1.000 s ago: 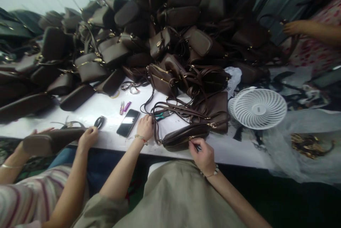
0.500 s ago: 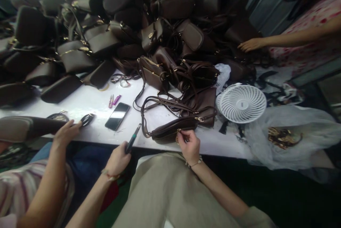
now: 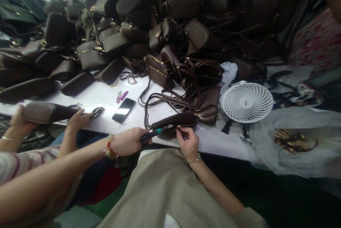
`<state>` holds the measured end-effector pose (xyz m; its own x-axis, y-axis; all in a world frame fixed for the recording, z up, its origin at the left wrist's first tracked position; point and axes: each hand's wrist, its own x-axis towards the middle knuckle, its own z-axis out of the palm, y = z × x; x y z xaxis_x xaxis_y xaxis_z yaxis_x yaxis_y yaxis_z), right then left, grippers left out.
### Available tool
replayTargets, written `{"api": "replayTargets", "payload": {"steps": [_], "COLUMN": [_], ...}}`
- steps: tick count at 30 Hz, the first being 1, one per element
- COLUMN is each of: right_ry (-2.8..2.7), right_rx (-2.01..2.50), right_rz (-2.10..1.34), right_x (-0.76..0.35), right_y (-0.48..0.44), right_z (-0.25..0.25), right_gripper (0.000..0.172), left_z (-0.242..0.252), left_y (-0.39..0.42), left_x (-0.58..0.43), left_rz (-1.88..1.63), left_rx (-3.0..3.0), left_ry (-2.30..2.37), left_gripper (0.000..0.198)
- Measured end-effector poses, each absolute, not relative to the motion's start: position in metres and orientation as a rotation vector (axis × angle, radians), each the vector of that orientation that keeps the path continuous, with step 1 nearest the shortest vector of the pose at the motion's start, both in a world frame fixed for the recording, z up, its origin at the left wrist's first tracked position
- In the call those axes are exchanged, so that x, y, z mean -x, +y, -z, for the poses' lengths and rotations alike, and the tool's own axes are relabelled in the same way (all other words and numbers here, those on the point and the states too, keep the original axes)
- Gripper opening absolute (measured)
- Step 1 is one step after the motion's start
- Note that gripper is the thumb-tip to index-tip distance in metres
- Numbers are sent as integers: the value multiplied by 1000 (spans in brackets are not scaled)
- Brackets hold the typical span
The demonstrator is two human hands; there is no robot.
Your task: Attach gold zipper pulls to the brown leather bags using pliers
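Note:
My left hand [image 3: 130,142] is closed around the handle of a black-and-teal hand tool [image 3: 150,135], perhaps pliers. Its silvery tip reaches over a dark brown handbag [image 3: 170,120] at the table's front edge, close to my right fingers. With thumb and fingers pinched, my right hand [image 3: 188,143] holds a small gold-coloured metal piece [image 3: 179,127] at the bag's zip; my fingers partly cover it. Brown straps [image 3: 160,96] loop up from the bag, and another brown bag [image 3: 209,101] lies right behind it.
Many brown bags [image 3: 90,55] are heaped along the back. A phone [image 3: 123,110] lies left of the straps, a white fan [image 3: 246,102] to the right. Clear plastic [image 3: 279,164] holds gold-coloured hardware [image 3: 294,142]. At left, a co-worker's hands [image 3: 77,120] hold a bag [image 3: 42,111].
My left hand has brought the tool right, over the bag's zip. My right hand stays pinched there. The co-worker's hand at the right has moved up; the left co-worker's bag shows more fully.

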<state>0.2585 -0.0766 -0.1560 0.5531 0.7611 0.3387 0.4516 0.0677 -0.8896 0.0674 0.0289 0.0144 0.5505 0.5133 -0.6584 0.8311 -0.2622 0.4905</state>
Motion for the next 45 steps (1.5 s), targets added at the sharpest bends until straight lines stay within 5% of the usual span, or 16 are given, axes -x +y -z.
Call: {"api": "replayTargets", "payload": {"steps": [5,13,22,29,36,45], "right_ry": [-1128,-1193,-1333,-1033,-1270,-1470], "right_rx": [1556,1529,1521,1472,1361,1387], "right_rz": [-239,-275,-240,-213,-213,-215], "right_x": [-260,-263,-262,-251,-255,-253], "right_y": [-79,-82,-83,-81,-61,-45], "right_z": [148,142,134,117,98,86], "right_gripper": [8,5,6,8,7,7], "left_z": [-17,11,-5,17,51,53], "left_y": [57,60,56,19,-23,-20], "left_x": [-81,-76,-94,-71,-58,-59], "left_rz": [718,628,743,339,-136,-269], "left_rx": [-1833,-1440,-1732,-1186,-828,-716], "left_ry": [969,888,874,862,793,750], "left_gripper": [53,73,70,48,61,62]}}
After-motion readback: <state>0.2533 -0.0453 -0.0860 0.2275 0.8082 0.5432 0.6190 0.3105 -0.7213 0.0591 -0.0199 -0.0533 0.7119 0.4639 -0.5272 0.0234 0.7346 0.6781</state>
